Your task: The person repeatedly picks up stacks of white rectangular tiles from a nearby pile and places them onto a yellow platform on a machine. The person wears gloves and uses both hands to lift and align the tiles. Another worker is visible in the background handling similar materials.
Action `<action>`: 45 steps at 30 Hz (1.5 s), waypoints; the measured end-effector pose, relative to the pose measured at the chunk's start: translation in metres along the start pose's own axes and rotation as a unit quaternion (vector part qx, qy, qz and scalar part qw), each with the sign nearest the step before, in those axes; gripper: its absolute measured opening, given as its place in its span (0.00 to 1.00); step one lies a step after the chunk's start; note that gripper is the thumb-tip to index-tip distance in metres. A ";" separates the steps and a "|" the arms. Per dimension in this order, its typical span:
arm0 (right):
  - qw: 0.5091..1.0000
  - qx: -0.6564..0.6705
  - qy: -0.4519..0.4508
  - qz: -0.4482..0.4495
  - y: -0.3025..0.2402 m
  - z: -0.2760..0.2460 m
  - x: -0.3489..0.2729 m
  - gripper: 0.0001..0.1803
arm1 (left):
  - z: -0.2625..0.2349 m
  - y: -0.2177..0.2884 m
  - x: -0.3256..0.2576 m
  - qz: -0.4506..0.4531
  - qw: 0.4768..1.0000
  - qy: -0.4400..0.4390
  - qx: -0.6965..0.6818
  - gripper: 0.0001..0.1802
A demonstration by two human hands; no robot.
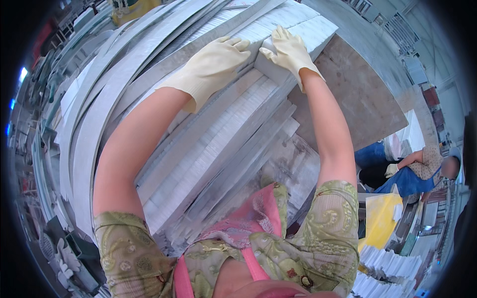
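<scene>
Both my hands wear cream rubber gloves and reach forward onto a large pile of pale grey, slab-like strips (213,144). At its far end, my left hand (214,62) lies over the left side of a stack of thin pale strips (298,22), its fingers bent over the edge. Just to the right, my right hand (289,49) grips the same stack near its front corner, thumb toward the left hand. The undersides of the fingers are hidden. Below the hands, a notch shows the stack's grey end face (272,73).
Long curved-looking grey strips (107,94) lie along the pile's left side. A brown flat board (348,92) is to the right. Beyond it a person in a blue apron (410,176) works beside a yellow sheet (382,218). More stacked white pieces (387,270) stand lower right.
</scene>
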State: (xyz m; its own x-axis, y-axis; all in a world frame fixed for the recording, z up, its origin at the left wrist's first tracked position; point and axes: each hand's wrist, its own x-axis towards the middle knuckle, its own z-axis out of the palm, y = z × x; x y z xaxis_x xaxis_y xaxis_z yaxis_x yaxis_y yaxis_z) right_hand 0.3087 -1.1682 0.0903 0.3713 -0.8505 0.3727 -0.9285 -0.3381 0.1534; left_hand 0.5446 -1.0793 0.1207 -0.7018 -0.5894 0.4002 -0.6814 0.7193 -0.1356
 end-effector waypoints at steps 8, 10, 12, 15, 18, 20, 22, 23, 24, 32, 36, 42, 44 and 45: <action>0.670 0.668 0.200 0.257 0.090 -0.020 -0.047 0.40 | -0.012 0.003 0.000 -0.003 0.999 -0.022 -0.039 0.24; 0.620 0.639 0.314 0.330 0.098 -0.013 -0.077 0.46 | -0.011 0.004 0.000 -0.008 0.999 -0.030 -0.031 0.24; 0.577 0.667 0.288 0.372 0.096 0.003 -0.079 0.44 | -0.008 0.003 0.000 0.005 1.000 -0.025 -0.013 0.25; 0.511 0.714 0.249 0.410 0.077 0.032 -0.054 0.43 | -0.004 0.001 0.002 0.008 1.000 -0.013 -0.004 0.25; 0.502 0.733 0.204 0.412 0.060 0.041 -0.017 0.45 | -0.004 0.000 0.007 -0.005 1.000 -0.021 -0.006 0.26; 0.512 0.730 0.166 0.420 0.057 0.034 -0.013 0.49 | -0.007 0.003 0.007 -0.005 0.999 -0.044 0.003 0.26; 0.565 0.683 0.126 0.445 0.063 0.023 -0.023 0.53 | -0.010 0.004 0.008 -0.021 0.998 -0.062 -0.020 0.26; 0.602 0.640 0.101 0.467 0.068 0.019 -0.029 0.56 | -0.011 0.006 0.006 -0.014 0.999 -0.040 -0.020 0.26; 0.615 0.627 0.101 0.467 0.075 0.014 -0.039 0.57 | -0.013 0.007 0.004 -0.022 0.999 -0.042 -0.016 0.26; 0.610 0.648 0.189 0.415 0.081 0.035 -0.020 0.47 | -0.008 0.003 0.003 -0.010 1.000 -0.018 -0.007 0.26; 0.650 0.622 0.107 0.423 0.075 -0.001 -0.033 0.49 | -0.009 0.004 0.002 -0.006 1.000 -0.017 -0.010 0.26; 0.800 0.478 0.264 0.247 0.037 0.002 -0.031 0.46 | -0.002 0.000 0.001 -0.004 1.000 -0.022 -0.009 0.25; 0.943 0.240 0.170 0.158 0.044 0.016 -0.018 0.41 | 0.001 -0.002 0.001 0.010 1.000 0.005 0.001 0.24; 0.967 0.172 0.145 0.122 0.049 0.021 -0.015 0.39 | 0.001 -0.003 0.002 0.010 1.000 0.004 0.006 0.24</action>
State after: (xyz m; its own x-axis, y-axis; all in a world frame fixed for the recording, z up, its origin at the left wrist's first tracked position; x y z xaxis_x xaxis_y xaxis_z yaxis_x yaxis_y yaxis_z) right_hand 0.2578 -1.1809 0.0730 0.0805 -0.7901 0.6077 -0.9162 -0.2987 -0.2670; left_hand 0.5455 -1.0831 0.1212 -0.7133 -0.5721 0.4050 -0.6698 0.7265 -0.1534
